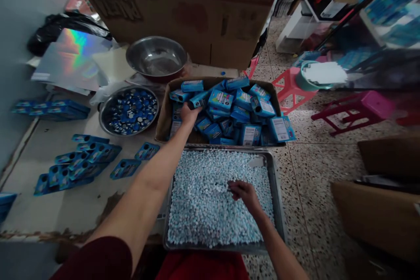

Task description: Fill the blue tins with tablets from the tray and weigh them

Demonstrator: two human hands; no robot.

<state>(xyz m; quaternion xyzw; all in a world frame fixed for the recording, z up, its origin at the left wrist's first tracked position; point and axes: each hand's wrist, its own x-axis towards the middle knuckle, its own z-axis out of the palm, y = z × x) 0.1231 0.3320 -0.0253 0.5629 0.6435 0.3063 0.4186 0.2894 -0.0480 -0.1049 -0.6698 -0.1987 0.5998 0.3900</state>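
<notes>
Blue cartons point(229, 105) fill the far cardboard box point(163, 120), their print too blurred to read; the left hand point(188, 113) reaches in among them, its grip hidden, so I cannot tell if it holds one. Nearer, the right hand point(243, 193) rests loosely curled on pale pellets point(200, 201) in a metal tray point(277, 192). Left, a steel bowl point(105, 116) holds blue caps point(131, 111).

2 metal bowls point(156, 57), 2 stools point(290, 87)
</notes>
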